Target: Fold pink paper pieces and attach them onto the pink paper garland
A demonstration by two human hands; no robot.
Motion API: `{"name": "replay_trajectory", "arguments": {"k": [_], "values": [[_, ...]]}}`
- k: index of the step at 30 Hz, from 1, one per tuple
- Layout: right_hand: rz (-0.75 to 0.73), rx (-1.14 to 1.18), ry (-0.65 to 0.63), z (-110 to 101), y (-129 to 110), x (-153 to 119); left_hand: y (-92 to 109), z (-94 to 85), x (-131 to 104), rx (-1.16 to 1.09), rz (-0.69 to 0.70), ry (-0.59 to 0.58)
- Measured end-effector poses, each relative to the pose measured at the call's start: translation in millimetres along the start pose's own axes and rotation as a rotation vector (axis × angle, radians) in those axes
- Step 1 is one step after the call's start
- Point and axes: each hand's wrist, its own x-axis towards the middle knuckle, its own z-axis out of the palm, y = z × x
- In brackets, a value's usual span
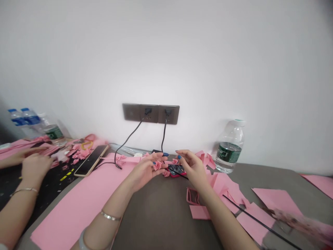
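Note:
My left hand (145, 172) holds a small pink paper rose (157, 165) between its fingers, over the middle of the table. Facing it, my right hand (191, 166) has its fingers curved and the thumb a little apart from them, with nothing visible in its grasp. Just left of its thumb is another small paper rose (174, 161). Below the hands lies a phone in a red-pink case (177, 170), partly covered by a black cable. One more paper rose (166, 173) sits beside that phone.
Pink paper sheets (80, 205) lie left, and cut pink pieces (226, 184) lie right. A water bottle (229, 149) stands by the wall. Cables run from the wall socket (151, 114). At left are a phone (91, 160), more bottles, and another person's hands (36, 165).

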Motion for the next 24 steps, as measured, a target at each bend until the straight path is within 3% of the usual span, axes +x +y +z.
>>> {"name": "replay_trajectory", "arguments": {"k": [9, 15, 24], "values": [[-0.012, -0.096, -0.006, 2.9, 3.8, -2.8, 9.9, -20.0, 0.7, 0.049, 0.065, 0.075], [-0.043, -0.130, -0.016, 2.2, 3.9, -2.6, 9.7, -19.6, 4.6, 0.040, -0.020, 0.192], [-0.041, -0.105, -0.024, -0.4, 1.5, -4.1, 0.9, -13.5, -1.4, 0.065, -0.029, 0.105]]}}
